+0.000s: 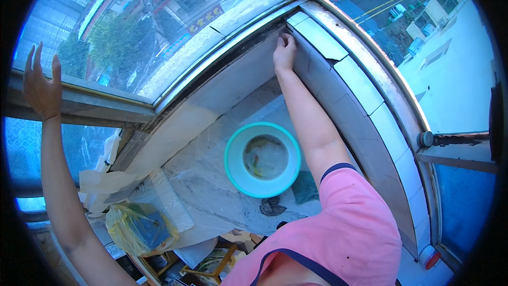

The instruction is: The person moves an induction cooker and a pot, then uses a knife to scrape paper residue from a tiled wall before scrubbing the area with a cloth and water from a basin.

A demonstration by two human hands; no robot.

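Observation:
My left hand (43,87) is raised at the far left against the window pane and its frame, fingers spread, holding nothing that shows. My right hand (285,49) reaches to the far corner, where the tiled sill (317,33) meets the window frame; its fingers are curled at the wall's edge. Whether something small is between those fingers cannot be told. Below and between my arms, a mint-green plastic basin (262,127) stands on the grey floor surface, with cloudy water and a small red and yellow thing inside.
A dark crumpled rag (272,206) and a green cloth (304,187) lie beside the basin. A yellowish plastic bag (139,228) with something blue sits at lower left near a pale board (170,202). Framed items (212,264) lie below. Windows rise on both sides.

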